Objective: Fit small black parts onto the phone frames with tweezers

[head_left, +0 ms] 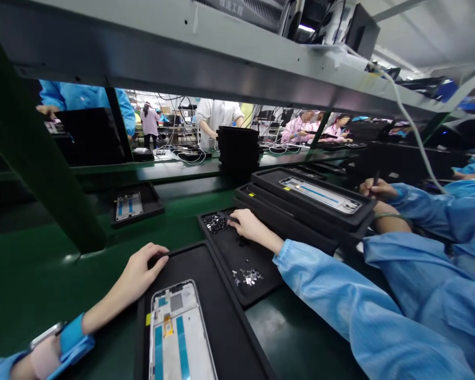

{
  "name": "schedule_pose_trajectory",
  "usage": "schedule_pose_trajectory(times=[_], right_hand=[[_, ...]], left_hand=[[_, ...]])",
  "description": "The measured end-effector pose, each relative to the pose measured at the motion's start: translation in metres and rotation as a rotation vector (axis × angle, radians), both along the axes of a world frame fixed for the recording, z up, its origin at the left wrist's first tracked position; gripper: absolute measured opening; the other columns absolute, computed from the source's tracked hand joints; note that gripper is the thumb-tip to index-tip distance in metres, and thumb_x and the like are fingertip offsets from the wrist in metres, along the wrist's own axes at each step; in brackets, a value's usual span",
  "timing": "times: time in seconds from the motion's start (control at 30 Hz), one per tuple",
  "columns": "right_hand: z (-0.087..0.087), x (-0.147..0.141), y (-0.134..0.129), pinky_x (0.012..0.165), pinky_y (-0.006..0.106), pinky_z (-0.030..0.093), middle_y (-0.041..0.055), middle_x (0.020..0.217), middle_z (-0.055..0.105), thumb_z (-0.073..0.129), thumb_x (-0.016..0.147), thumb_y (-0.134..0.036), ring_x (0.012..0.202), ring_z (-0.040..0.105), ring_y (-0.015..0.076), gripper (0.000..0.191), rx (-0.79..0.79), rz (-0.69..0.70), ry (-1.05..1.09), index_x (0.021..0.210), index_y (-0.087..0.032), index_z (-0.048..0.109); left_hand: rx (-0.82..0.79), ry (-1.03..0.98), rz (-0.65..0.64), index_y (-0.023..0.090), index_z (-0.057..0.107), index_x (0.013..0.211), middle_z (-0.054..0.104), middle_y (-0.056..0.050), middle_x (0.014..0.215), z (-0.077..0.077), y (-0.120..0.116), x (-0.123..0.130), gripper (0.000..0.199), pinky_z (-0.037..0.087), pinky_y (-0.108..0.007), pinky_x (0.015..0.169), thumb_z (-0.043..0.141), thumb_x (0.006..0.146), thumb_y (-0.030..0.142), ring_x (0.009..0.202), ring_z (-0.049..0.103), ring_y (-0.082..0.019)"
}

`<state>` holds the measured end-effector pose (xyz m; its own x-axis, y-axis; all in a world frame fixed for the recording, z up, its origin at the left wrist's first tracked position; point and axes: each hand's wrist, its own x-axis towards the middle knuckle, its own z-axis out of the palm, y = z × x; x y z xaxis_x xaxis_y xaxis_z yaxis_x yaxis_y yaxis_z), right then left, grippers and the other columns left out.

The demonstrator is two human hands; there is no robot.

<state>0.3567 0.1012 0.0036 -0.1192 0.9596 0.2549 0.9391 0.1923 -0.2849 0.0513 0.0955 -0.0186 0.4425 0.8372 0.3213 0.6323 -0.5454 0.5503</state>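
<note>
My left hand (144,269) grips the corner of a black tray (221,316), thumb and fingers curled at its edge. In that tray lies a silver phone frame (193,332) with blue strips and an orange flex piece. My right hand (247,226) is closed on dark tweezers (227,217), whose tips are over a pile of small black parts (214,224). That pile lies at the far end of a second black tray (229,250). Small silver metal pieces (250,276) are scattered nearer to me in the same tray.
Stacked black trays (296,221) stand right of my right hand, with another phone frame (320,195) on top. A small tray (150,206) with a phone frame is at the far left. A green post (43,142) and low overhead shelf (162,58) frame the bench. A co-worker's hand (378,189) is at right.
</note>
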Motion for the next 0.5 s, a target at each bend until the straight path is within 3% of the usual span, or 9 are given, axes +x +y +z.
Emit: schedule_pose_trajectory(times=[0.33,0.5], right_hand=[[0.0020,0.0062,-0.0023,0.075,0.022,0.043,0.0090,0.087,0.069,0.057,0.081,-0.016,0.085,0.064,0.0195,0.012,0.000,0.030,-0.005,0.083,-0.013,0.069],[-0.0023,0.0036,-0.0032,0.069,0.024,0.042,0.0088,0.076,0.066,0.060,0.079,-0.022,0.076,0.063,0.0201,0.013,-0.020,0.040,-0.040,0.076,-0.013,0.069]], left_hand=[[-0.035,-0.006,-0.005,0.019,0.062,0.087,0.064,-0.006,0.088,-0.0003,-0.0009,-0.0002,0.030,0.047,-0.033,0.076,0.046,0.079,0.043,0.084,0.060,-0.023],[-0.034,-0.004,-0.007,0.019,0.061,0.088,0.063,-0.006,0.089,-0.0013,-0.0006,-0.0009,0.029,0.046,-0.034,0.077,0.046,0.080,0.043,0.085,0.059,-0.023]])
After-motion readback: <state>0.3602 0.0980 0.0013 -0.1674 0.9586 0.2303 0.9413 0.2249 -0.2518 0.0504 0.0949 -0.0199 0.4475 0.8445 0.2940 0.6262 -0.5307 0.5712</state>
